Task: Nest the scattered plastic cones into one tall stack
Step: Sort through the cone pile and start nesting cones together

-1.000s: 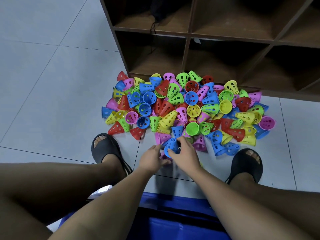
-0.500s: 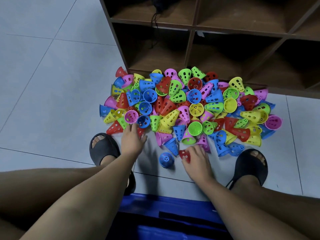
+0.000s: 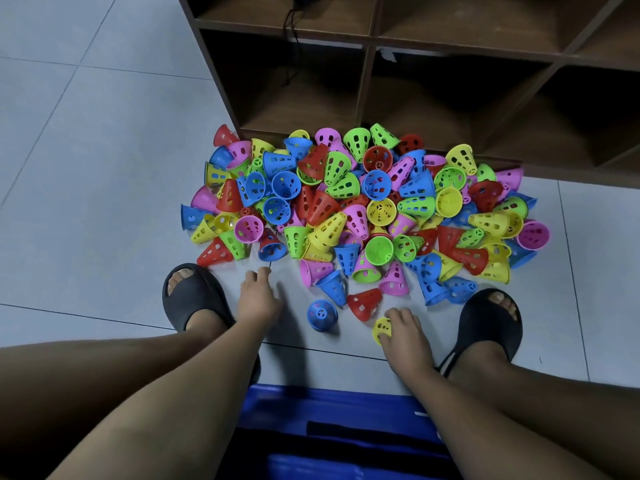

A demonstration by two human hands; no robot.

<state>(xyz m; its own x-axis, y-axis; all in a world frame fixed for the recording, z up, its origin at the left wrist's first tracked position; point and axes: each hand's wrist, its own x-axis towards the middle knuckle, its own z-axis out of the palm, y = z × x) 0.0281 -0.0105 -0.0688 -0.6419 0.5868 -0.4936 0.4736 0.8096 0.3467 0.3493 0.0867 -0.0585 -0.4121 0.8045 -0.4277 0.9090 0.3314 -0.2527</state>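
right hand (image 3: 403,332) grip clamped on yellow cone (image 3: 381,328) | left hand (image 3: 258,299) grip apart, empty | shelf (image 3: 450,53) cubbies: contents unclear

A dark wooden cubby shelf (image 3: 374,109) stands at the far side on grey floor tiles (image 3: 86,150), a black cord (image 3: 290,39) hanging inside, with a blue seat (image 3: 329,438) nearest.

free: bare floor (image 3: 104,168) left of cone pile (image 3: 363,209) | blocked: shelf unit (image 3: 450,98) behind pile | sandals (image 3: 194,296) flank near edge
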